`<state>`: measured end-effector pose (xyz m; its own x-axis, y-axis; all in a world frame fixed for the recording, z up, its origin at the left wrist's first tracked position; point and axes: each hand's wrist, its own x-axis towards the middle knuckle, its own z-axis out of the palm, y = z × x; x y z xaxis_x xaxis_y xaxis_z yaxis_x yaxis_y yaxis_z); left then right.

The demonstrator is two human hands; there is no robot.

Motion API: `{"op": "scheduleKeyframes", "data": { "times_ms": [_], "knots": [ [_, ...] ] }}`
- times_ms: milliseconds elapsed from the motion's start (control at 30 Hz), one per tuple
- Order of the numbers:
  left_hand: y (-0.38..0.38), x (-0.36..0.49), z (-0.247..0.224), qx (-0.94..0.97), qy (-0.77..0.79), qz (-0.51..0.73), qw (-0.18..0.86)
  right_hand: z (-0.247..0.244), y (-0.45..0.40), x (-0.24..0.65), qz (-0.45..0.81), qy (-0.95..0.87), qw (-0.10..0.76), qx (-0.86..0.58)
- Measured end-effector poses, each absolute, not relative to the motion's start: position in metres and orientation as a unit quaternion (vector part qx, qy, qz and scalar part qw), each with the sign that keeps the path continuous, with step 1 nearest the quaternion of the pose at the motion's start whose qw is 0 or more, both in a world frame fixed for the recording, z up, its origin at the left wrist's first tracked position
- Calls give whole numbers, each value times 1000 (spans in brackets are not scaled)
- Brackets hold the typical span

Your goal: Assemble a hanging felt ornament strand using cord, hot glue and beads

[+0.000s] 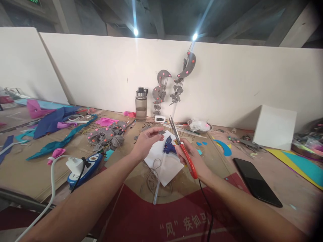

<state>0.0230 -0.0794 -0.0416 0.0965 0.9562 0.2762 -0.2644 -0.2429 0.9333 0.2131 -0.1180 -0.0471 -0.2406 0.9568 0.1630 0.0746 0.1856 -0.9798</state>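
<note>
My left hand (148, 140) pinches a small grey felt piece (162, 132) between thumb and fingertips, above a white sheet (165, 174). To its right, my right hand (190, 154) is closed round red-handled scissors (188, 159), whose blades point up and away, slightly parted. The blades are apart from the felt piece. Between the hands, a dark blue glue gun (169, 146) lies on the sheet, partly hidden by my right hand. A loop of thin cord (151, 179) and a clear glue stick (156, 193) lie nearer me.
A phone (257, 181) lies at the right. On the left are a blue power strip (87, 169), grey felt shapes with yarn (106, 136) and teal fabric (63, 143). Behind stand a water bottle (141, 106) and a small white clock (159, 119), before a white board (101, 74).
</note>
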Motion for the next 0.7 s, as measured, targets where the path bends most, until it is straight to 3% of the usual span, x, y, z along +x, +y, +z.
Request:
{"op": "scheduleKeyframes", "data": {
  "times_ms": [333,700],
  "knots": [
    [-82,24,-42,555,351,588,472,-54,-112,214,456,-601,507,-417],
    [-98,41,-50,675,348,500,417,-42,-119,209,444,-585,558,-386]
  ]
}}
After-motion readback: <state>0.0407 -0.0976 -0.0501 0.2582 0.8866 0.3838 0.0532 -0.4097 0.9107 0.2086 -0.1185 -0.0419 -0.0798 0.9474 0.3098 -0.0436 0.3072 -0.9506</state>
